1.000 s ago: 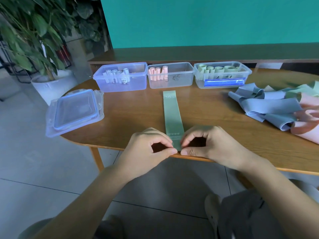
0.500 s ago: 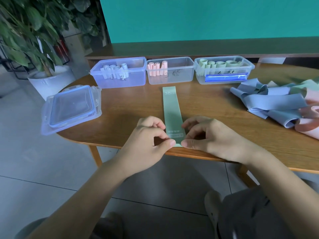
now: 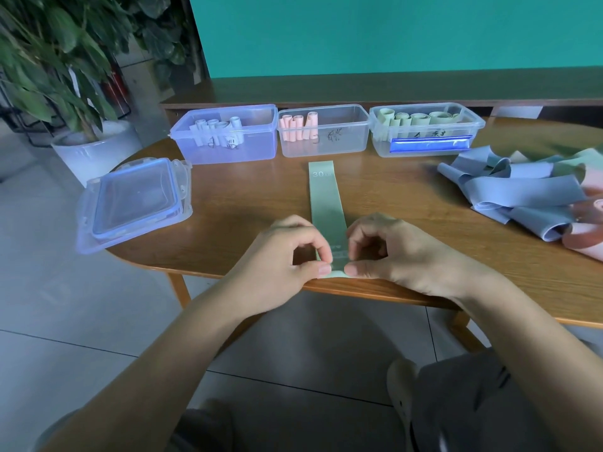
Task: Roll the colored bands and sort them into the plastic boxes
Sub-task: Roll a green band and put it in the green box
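Note:
A flat green band [image 3: 324,197] marked 30 lies lengthwise on the wooden table [image 3: 248,203], its near end at the table's front edge. My left hand [image 3: 284,259] and my right hand [image 3: 394,252] pinch that near end from either side, thumbs and forefingers curled on it. Three plastic boxes stand in a row at the back: a bluish box [image 3: 257,151] with pale blue rolls, a clear box [image 3: 346,143] with pink rolls, and a clear box [image 3: 424,148] with green rolls.
A heap of loose blue, green and pink bands [image 3: 522,197] lies at the right. A clear lid [image 3: 133,203] rests on the table's left edge. A potted plant [image 3: 88,151] stands on the floor at the left.
Both hands have stayed on the band's near end, fingers working it at the table's edge. The camera has shifted slightly; the band lies in the same place.

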Motion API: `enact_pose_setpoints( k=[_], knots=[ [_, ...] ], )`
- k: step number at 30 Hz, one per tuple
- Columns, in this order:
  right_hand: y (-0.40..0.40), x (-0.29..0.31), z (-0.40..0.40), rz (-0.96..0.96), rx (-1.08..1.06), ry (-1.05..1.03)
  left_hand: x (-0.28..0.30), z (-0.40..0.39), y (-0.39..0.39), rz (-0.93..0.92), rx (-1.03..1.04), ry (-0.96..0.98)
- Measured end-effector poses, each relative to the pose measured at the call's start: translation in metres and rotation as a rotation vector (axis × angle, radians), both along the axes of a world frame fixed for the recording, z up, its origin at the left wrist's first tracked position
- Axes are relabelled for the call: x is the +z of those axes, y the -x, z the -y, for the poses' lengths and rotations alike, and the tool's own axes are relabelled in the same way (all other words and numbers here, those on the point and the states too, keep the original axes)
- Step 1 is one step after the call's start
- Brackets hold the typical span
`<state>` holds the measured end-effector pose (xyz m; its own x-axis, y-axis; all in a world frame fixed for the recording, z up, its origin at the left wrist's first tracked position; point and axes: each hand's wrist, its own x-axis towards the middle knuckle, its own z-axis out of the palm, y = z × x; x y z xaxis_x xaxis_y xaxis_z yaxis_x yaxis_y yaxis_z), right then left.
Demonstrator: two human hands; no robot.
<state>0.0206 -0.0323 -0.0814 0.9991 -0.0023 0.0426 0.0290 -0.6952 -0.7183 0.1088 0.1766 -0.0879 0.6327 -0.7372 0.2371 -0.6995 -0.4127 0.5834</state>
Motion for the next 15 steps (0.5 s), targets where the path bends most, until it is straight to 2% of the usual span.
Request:
enact_pose_setpoints(
  k=[3,6,11,15],
  knots=[
    [0.006,-0.001,0.001,0.028,0.108,-0.023,-0.004,0.0,0.003,0.045,-0.076,0.042],
    [0.007,-0.005,0.003,0.095,0.184,0.037,-0.009,-0.001,0.003,0.118,-0.099,0.053],
    [0.012,-0.01,0.005,0.148,0.165,0.1,-0.01,-0.004,0.007,0.229,-0.091,-0.023],
    [0.013,-0.011,0.004,0.16,0.126,0.075,-0.01,-0.005,0.009,0.235,-0.074,-0.022]
  ],
)
